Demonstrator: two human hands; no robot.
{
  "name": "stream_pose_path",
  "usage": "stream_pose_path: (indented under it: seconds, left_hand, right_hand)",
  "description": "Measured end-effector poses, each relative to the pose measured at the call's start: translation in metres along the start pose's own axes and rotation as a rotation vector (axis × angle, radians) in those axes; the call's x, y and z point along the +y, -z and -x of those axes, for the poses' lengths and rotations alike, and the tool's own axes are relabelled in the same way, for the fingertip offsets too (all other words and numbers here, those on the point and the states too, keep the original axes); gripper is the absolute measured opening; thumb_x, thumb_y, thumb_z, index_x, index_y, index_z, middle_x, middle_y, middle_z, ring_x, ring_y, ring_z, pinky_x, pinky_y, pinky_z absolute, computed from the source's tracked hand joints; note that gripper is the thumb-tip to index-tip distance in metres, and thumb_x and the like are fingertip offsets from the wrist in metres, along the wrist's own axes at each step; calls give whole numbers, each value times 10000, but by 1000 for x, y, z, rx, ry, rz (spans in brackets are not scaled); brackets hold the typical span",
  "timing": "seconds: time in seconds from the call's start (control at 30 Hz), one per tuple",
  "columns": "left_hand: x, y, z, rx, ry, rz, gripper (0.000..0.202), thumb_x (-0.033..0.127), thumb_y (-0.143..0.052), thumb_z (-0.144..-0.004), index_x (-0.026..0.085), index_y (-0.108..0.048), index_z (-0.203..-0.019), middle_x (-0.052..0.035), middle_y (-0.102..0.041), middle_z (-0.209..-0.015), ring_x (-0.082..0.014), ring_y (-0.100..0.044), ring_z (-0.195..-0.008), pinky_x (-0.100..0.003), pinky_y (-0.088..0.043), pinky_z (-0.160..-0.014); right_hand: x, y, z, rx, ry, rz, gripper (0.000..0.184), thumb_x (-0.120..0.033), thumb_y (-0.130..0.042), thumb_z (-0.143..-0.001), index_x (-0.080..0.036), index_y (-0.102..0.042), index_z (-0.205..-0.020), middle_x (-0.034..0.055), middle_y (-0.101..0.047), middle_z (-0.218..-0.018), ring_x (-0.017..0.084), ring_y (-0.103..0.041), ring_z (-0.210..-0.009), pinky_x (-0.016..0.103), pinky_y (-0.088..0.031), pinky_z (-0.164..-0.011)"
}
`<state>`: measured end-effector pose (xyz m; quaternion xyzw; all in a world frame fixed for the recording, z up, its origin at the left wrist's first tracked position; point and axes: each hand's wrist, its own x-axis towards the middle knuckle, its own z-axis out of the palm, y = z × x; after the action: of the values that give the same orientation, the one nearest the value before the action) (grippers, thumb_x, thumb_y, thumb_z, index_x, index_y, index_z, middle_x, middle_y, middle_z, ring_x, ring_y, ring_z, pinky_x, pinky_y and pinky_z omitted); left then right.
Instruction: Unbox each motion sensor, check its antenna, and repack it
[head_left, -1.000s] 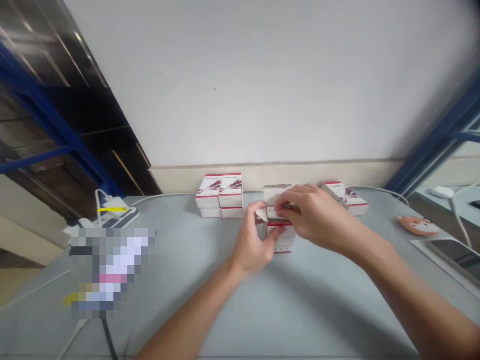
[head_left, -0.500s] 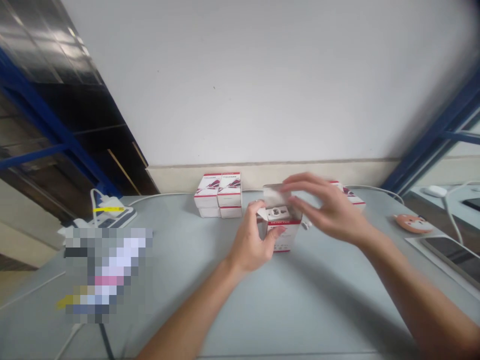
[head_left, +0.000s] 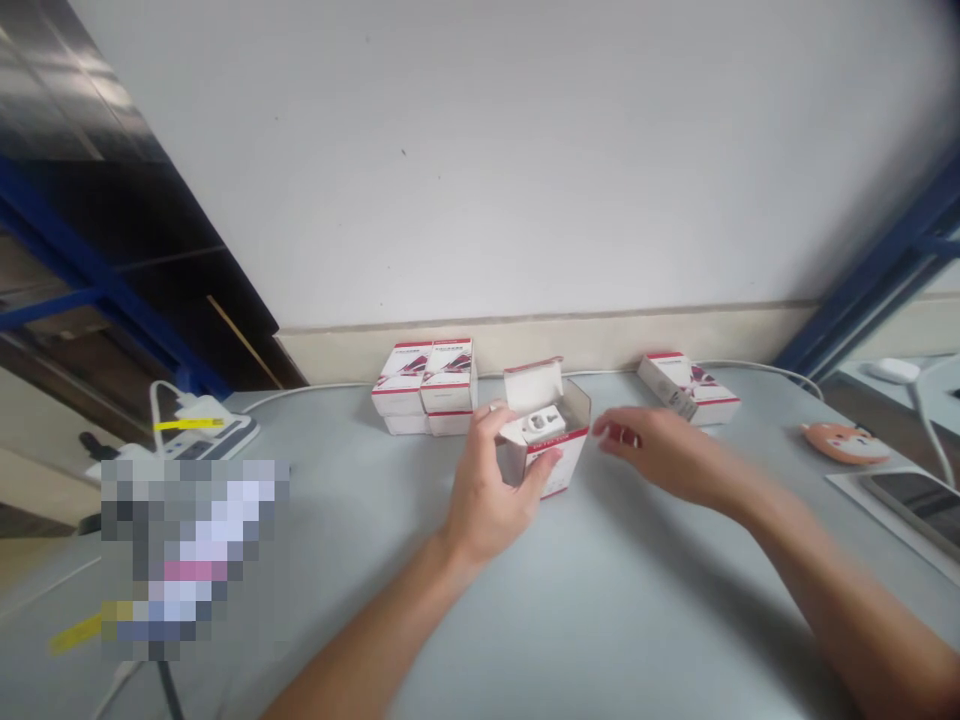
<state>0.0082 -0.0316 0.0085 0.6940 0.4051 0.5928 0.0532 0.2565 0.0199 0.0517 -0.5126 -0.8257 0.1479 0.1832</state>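
Note:
My left hand (head_left: 491, 490) is closed round the near left side of a small white and red cardboard box (head_left: 556, 468), thumb on its front. The lid flap (head_left: 534, 380) stands up at the back, so the top is open. Inside, level with the rim, sits a white device (head_left: 543, 424) with a round feature on top. Just right of the box is my right hand (head_left: 649, 440), its fingers curled low over the table. A pale bit shows at its fingertips, too small to make out.
Several similar boxes (head_left: 425, 385) are stacked at the back left by the wall; another box (head_left: 694, 388) lies at the back right. An orange animal-faced item (head_left: 846, 443) and a phone-like dark slab (head_left: 911, 508) are at the right. A power strip (head_left: 214, 440) and cables are at the left.
My right hand has left the lid flap and come down to the table right of the box. The small white item there is now hidden by that hand. My left hand still holds the box.

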Motion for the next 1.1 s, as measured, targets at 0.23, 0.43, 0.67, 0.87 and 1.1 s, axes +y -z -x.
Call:
stream_pose_path:
  seconds: [0.23, 0.43, 0.67, 0.87, 1.1]
  left_hand:
    - [15, 1, -2, 9, -124, -94, 537, 182, -768, -905, 251, -463, -1341, -115, -590, -1311, -220, -655, -1195, -321, -573, -927]
    - [17, 3, -4, -16, -151, -81, 539, 194, -756, -915, 254, -452, -1355, -108, -587, -1281, -216, -669, -1132, -322, -577, -887]
    - [13, 3, -5, -23, -108, -10, 509, 188, -735, -926, 247, -455, -1347, -118, -563, -1288, -235, -624, -1200, -358, -556, -969]
    - [8, 3, -6, -26, 39, 19, 478, 262, -738, -941, 267, -465, -1333, -103, -574, -1269, -243, -620, -1186, -391, -538, -1007]
    - [10, 4, -8, -28, 48, 28, 477, 245, -735, -940, 269, -467, -1334, -85, -576, -1247, -221, -630, -1143, -359, -545, -975]
  right_hand:
    - [-49, 20, 17, 645, 445, -169, 92, -254, -702, -994, -281, -730, -1078, 41, -746, -1040, 206, -716, -891, 353, -567, -831]
    - [-55, -1, 9, 624, 465, -138, 138, -192, -672, -989, -273, -768, -1045, 89, -601, -1075, 254, -620, -1028, 430, -543, -867]
    - [-52, -2, 14, 428, 352, -234, 98, -255, -630, -1000, -275, -724, -980, 93, -588, -1277, 294, -594, -1217, 494, -495, -1006]
    - [-51, -13, 10, 440, 346, -226, 92, -289, -616, -1017, -258, -674, -1081, 109, -616, -1264, 292, -627, -1236, 438, -531, -973]
    - [-49, -9, 6, 439, 316, 28, 296, -421, -562, -1051, -314, -642, -1316, 93, -632, -1283, 254, -697, -1000, 395, -547, -800]
